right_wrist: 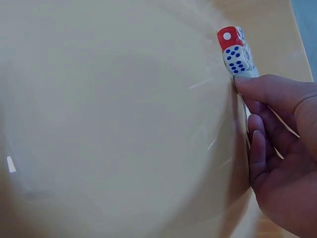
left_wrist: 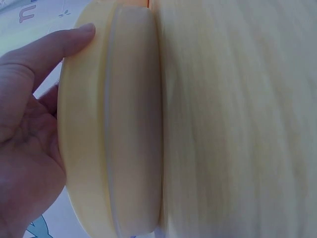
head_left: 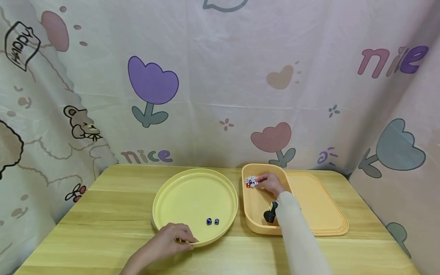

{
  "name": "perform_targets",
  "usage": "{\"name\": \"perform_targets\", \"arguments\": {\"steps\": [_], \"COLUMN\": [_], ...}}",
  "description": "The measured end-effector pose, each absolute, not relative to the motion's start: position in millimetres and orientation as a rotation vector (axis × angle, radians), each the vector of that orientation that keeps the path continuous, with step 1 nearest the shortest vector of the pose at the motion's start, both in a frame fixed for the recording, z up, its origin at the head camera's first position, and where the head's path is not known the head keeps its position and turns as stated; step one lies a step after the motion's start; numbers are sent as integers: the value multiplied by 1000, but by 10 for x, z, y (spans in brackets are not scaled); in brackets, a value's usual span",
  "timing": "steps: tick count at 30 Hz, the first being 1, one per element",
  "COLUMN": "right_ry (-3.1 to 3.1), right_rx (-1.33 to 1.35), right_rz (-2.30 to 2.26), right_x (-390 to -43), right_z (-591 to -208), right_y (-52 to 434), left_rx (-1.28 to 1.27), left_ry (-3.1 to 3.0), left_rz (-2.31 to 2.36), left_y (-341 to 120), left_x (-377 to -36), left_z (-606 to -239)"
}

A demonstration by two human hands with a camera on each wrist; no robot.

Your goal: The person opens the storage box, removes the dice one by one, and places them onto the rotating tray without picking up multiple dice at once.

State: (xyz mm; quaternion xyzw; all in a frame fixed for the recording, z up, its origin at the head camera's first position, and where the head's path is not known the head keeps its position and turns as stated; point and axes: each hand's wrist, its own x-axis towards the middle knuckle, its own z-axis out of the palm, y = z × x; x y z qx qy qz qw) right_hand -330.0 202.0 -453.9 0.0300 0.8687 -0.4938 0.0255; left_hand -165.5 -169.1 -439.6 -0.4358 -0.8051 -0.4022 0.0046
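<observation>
My left hand (head_left: 173, 240) grips the near rim of a round yellow tray (head_left: 178, 191); in the left wrist view its thumb lies on the tray's side wall (left_wrist: 84, 124). Two dark blue dice (head_left: 209, 221) sit in the tray near its front right. Inside an orange rectangular bin (head_left: 248, 206), my right hand (head_left: 271, 184) is at a small cluster of white dice (head_left: 252, 179) with a red die (right_wrist: 230, 36) among them. Thumb and fingers pinch a white die (right_wrist: 243, 75) at the cluster's edge, mostly hidden by the thumb.
Black objects (head_left: 269, 215) with a yellow patch lie in the bin's near part, partly hidden by the right sleeve (head_left: 297, 229). A flat orange lid (head_left: 319, 202) lies right of the bin. Behind the wooden table (head_left: 103, 214) hangs a printed curtain (head_left: 213, 76).
</observation>
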Motion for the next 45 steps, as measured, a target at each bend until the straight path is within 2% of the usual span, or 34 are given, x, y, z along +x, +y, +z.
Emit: {"name": "perform_targets", "arguments": {"steps": [12,29,45], "right_ry": [2536,2724,2702], "right_rx": [-70,-245,-313], "right_rz": [-1610,-1541,-1640], "right_x": [-3297,-3279,-2979], "right_z": [-4478,-4061,-3701], "right_y": [2177,2059,1803], "left_rx": [-1361,-1362,-1382], "left_ry": [-2533,-2519,-2491], "left_rz": [-1251,-1238,-1261], "left_y": [-1678,-1697,-1688], "left_x": [-1654,-1671,-1665], "left_z": [-4401,-4399,-4411]}}
